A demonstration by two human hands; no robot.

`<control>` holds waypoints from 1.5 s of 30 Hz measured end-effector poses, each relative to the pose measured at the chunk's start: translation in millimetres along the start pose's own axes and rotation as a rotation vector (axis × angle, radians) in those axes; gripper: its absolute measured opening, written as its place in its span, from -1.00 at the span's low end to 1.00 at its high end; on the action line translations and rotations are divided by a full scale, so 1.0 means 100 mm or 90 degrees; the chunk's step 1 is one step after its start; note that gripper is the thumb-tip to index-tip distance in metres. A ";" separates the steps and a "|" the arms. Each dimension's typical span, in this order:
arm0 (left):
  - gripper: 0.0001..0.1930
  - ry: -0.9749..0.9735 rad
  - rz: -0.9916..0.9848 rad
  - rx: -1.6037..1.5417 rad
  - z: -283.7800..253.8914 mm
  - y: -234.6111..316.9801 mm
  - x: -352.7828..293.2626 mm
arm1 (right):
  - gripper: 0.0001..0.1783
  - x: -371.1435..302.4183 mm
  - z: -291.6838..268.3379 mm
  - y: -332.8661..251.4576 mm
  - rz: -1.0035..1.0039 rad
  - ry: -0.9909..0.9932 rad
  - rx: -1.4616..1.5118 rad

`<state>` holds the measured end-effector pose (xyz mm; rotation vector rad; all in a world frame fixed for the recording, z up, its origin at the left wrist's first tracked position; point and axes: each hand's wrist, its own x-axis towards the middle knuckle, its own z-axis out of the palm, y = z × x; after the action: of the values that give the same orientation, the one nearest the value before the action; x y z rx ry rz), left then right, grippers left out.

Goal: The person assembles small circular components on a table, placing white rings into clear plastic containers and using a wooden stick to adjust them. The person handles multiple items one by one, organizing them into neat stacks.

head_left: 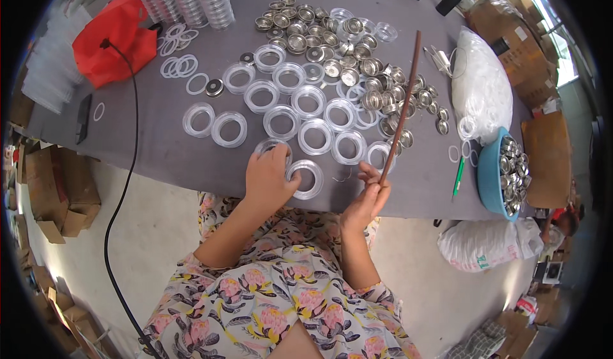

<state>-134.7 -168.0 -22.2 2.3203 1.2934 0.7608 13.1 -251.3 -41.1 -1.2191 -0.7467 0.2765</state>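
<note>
My left hand (268,175) is at the table's near edge, its fingers curled over a clear plastic ring (267,144) that they partly hide. Its thumb reaches the rim of another clear ring (317,188) beside it. In my right hand (366,207) is a thin brown stick (405,107), gripped by its lower end and slanting up and away over the table. Several more clear rings (281,122) lie flat in loose rows beyond both hands. Small silver metal cups (297,43) are heaped behind them and to the right.
At the far left are a red bag (115,43), stacked clear plastic parts (185,1) and thin white rings (179,67). A black cable (135,116) hangs on the left. On the right are a blue basket (488,177) of metal cups, a white plastic bag (482,81) and a green pen-like tool (458,175).
</note>
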 end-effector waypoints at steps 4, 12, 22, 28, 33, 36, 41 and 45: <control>-0.67 -0.017 -0.006 -0.002 0.02 0.04 0.07 | -0.73 0.04 -0.26 -0.01 -0.016 0.063 -0.081; -0.75 0.064 0.093 -0.133 -0.38 -0.16 0.11 | -0.68 0.19 -0.75 0.26 -0.006 0.160 -0.277; -0.78 0.157 -0.140 -0.025 -1.07 -1.81 0.90 | -0.76 0.17 -0.70 0.24 -0.016 0.085 -0.247; -0.76 -0.058 -0.217 0.142 -1.04 -1.98 1.09 | -0.75 0.17 -0.71 0.27 -0.024 0.112 -0.255; -0.82 0.277 -0.113 0.042 -1.09 -1.66 0.89 | -0.76 0.19 -0.70 0.24 -0.039 0.071 -0.277; -0.85 0.319 -0.098 -0.124 -1.08 -1.09 0.73 | -0.77 0.19 -0.70 0.26 -0.031 0.086 -0.277; -0.78 0.192 0.333 -0.057 -0.80 -0.47 0.46 | -0.78 0.18 -0.72 0.26 -0.028 0.072 -0.256; -0.73 0.065 0.451 0.089 -0.54 -0.47 0.25 | -0.80 0.19 -0.70 0.26 -0.026 0.077 -0.226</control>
<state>-188.5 -119.7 0.9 2.9144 0.5389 1.0280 77.2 -283.5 -68.4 -1.5391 -0.7337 0.0353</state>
